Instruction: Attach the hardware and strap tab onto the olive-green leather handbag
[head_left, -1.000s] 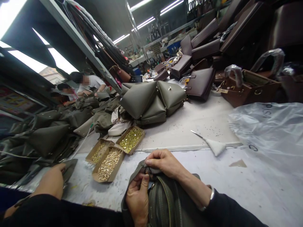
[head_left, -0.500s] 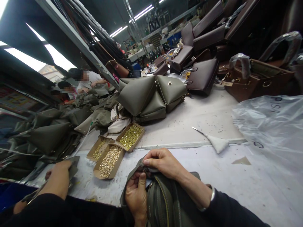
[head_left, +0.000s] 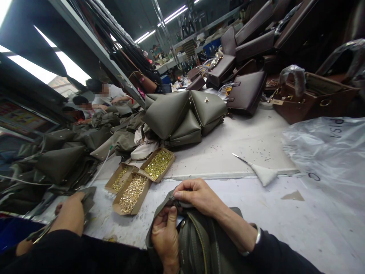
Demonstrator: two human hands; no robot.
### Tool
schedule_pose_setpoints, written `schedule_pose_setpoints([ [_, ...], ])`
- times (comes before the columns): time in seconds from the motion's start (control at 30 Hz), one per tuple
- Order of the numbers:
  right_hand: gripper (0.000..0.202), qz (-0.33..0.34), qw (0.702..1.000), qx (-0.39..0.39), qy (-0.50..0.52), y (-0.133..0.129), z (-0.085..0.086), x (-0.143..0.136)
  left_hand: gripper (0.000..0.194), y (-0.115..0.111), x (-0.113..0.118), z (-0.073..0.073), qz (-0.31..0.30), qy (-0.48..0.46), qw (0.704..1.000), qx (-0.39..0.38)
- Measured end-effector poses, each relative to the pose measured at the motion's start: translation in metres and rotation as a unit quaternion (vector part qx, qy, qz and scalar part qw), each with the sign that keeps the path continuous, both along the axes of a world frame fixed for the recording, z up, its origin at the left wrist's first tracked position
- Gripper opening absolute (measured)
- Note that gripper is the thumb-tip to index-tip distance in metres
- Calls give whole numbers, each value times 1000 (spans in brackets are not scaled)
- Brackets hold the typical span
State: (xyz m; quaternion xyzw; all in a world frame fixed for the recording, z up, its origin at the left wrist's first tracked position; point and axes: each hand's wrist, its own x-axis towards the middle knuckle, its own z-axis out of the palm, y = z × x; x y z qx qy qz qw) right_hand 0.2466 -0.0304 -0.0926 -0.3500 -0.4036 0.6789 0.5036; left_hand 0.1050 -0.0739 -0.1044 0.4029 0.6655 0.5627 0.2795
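An olive-green bag [head_left: 196, 236] with a yellow-toothed zipper lies in front of me at the table's near edge. My left hand [head_left: 167, 238] is closed on the bag's edge, thumb up, its fingers partly inside the fold. Just above, my right hand [head_left: 198, 196] pinches the same edge between thumb and fingers. Whether a small part sits between the fingertips is hidden. Beyond the hands, to the left, stand cardboard trays: one of small gold-coloured metal pieces [head_left: 133, 195], one of yellowish pieces [head_left: 157, 164] and a smaller one [head_left: 120, 179].
At the left a co-worker's hand [head_left: 70, 215] holds olive material. Finished-looking olive bags [head_left: 173, 118] stand behind the trays. A pointed tool with a white-wrapped handle [head_left: 262, 173] lies right of centre, near clear plastic sheeting [head_left: 327, 148]. Brown bags [head_left: 246, 93] are piled at the back right.
The view has shifted slightly, so the scene sits a little further right. Both my hands keep their hold on the bag's edge, with barely any movement.
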Motion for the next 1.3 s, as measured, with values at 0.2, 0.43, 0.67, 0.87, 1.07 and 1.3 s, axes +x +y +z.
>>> schedule_pose_setpoints([
  [0.2, 23, 6, 1000, -10, 17, 0, 0, 1, 44, -2, -1, 0, 3, 4, 1000, -15],
  [0.43, 24, 5, 1000, -7, 18, 0, 1, 0, 44, -3, 1, 1, 7, 26, 1000, -8],
  [0.67, 24, 4, 1000, -8, 20, -1, 4, 1, 44, -3, 1, -2, 7, 28, 1000, -7],
  [0.87, 23, 1, 1000, -3, 4, 0, 5, 3, 43, -1, 1, -4, 24, -2, 1000, 8],
  [1.07, 22, 4, 1000, -1, 14, -2, 3, 3, 40, -1, 2, -1, 25, -2, 1000, 11],
  [1.3, 18, 6, 1000, 21, 16, -3, 5, 3, 38, -2, 3, 1, 1, 3, 1000, 26],
])
